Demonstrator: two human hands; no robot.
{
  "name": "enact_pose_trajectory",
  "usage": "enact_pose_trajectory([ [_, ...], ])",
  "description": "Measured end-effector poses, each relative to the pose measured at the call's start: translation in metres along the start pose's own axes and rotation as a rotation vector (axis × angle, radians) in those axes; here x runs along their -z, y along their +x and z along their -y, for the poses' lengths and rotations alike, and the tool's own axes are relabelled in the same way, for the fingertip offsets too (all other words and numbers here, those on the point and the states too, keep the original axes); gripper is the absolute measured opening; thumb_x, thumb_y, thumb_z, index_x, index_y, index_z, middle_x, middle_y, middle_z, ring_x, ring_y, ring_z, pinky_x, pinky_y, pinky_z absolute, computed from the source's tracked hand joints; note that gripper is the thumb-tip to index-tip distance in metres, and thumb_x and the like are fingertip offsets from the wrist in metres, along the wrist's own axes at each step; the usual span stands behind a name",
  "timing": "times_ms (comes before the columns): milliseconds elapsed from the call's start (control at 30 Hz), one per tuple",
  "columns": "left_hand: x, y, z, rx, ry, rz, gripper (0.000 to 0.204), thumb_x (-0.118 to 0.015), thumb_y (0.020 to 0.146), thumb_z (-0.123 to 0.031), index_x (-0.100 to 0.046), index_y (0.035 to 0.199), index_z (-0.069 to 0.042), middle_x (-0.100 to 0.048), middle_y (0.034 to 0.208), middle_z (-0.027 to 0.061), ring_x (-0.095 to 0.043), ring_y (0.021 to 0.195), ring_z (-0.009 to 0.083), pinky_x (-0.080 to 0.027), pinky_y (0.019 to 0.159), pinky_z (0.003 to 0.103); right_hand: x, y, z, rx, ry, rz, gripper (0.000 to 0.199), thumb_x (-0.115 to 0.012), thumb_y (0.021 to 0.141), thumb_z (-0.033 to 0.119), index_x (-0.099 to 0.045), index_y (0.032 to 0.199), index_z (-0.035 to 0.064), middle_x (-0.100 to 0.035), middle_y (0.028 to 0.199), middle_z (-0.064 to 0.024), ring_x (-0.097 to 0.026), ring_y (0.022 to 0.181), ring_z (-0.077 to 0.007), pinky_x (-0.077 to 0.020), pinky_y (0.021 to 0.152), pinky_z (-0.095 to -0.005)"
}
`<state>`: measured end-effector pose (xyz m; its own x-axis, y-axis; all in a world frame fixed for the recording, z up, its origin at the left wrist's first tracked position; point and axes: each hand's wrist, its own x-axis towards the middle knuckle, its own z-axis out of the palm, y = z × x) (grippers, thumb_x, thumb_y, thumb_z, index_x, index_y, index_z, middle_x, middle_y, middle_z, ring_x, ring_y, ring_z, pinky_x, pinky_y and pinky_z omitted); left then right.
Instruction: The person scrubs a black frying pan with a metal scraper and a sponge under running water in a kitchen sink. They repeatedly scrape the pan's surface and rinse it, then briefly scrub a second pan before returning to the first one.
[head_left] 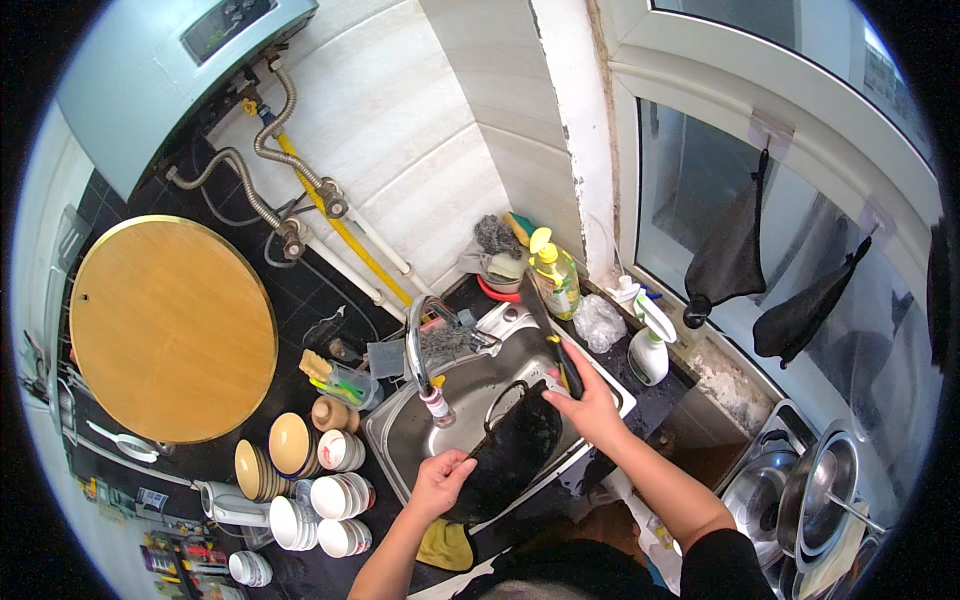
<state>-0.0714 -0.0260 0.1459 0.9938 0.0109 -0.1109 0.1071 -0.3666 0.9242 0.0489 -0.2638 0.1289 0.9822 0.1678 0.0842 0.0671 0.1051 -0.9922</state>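
Far left, a round wooden board point(172, 328) is propped against the dark wall, and stacked bowls point(318, 478) are lined up on the counter just left of the sink point(400, 432). The curved tap point(425, 355) is arched over the basin. Below it, the left hand point(440, 482) is closed around the near rim of a black pan point(512, 452), which is tilted steeply over the sink. At the pan's far edge, the right hand point(590, 405) is wrapped round the handle point(568, 368), a yellow strip showing by the fingers. The pan is judged stiff and fairly heavy, likely slick when wet, so a two-point hold, rim and handle, is favoured. To the right, a yellow soap bottle point(556, 275) and a white spray bottle point(648, 345) are stood on the ledge, and steel bowls point(810, 490) are stacked far right.
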Motion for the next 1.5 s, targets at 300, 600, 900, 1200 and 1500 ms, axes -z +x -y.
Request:
enact_pose_trajectory([
  [300, -0.005, -0.009, 0.001, -0.032, 0.095, 0.035, 0.016, -0.061, 0.086, -0.014, -0.058, 0.085, 0.002, -0.053, 0.064, 0.0004, -0.045, 0.059, 0.0062, -0.039, 0.054, 0.023, -0.022, 0.028, -0.002, -0.095, 0.204, 0.251, 0.067, -0.068, 0.075, -0.003, -0.040, 0.135, 0.0081, -0.057, 0.097, -0.0033, -0.055, 0.086, -0.0086, -0.0470, 0.077, -0.0218],
  [600, 0.000, -0.004, -0.006, -0.008, 0.083, 0.029, 0.017, -0.060, 0.087, -0.015, -0.058, 0.087, 0.002, -0.056, 0.066, 0.0029, -0.048, 0.061, 0.0077, -0.041, 0.057, 0.024, -0.010, 0.018, -0.020, -0.134, 0.234, 0.324, 0.077, -0.073, 0.071, -0.002, -0.035, 0.137, 0.0104, -0.054, 0.094, -0.0016, -0.053, 0.087, -0.0099, -0.0455, 0.081, -0.0250],
  [900, 0.006, 0.002, -0.024, -0.061, 0.242, 0.030, 0.018, -0.061, 0.086, -0.017, -0.058, 0.084, 0.000, -0.055, 0.064, 0.0053, -0.048, 0.058, 0.0106, -0.042, 0.056, 0.026, -0.018, 0.017, -0.015, -0.066, 0.227, 0.125, 0.072, -0.072, 0.069, -0.005, -0.042, 0.133, 0.0082, -0.056, 0.091, -0.0011, -0.053, 0.085, -0.0083, -0.0460, 0.078, -0.0229],
  [1200, 0.037, 0.019, -0.013, -0.117, 0.194, -0.091, 0.018, -0.066, 0.082, -0.018, -0.058, 0.085, -0.002, -0.059, 0.071, 0.0094, -0.056, 0.065, 0.0182, -0.045, 0.063, 0.029, -0.034, 0.005, -0.002, -0.072, 0.126, -0.002, 0.073, -0.074, 0.067, -0.004, -0.041, 0.131, 0.0021, -0.055, 0.085, -0.0019, -0.054, 0.074, -0.0083, -0.0486, 0.068, -0.0223],
  [1500, 0.024, 0.031, -0.030, -0.184, 0.482, 0.037, 0.018, -0.063, 0.082, -0.018, -0.056, 0.095, -0.007, -0.061, 0.086, 0.0124, -0.059, 0.082, 0.0310, -0.046, 0.070, 0.037, -0.023, -0.027, -0.026, -0.185, 0.191, -0.078, 0.068, -0.071, 0.071, -0.007, -0.040, 0.131, 0.0014, -0.052, 0.081, -0.0011, -0.051, 0.070, -0.0088, -0.0479, 0.065, -0.0223],
])
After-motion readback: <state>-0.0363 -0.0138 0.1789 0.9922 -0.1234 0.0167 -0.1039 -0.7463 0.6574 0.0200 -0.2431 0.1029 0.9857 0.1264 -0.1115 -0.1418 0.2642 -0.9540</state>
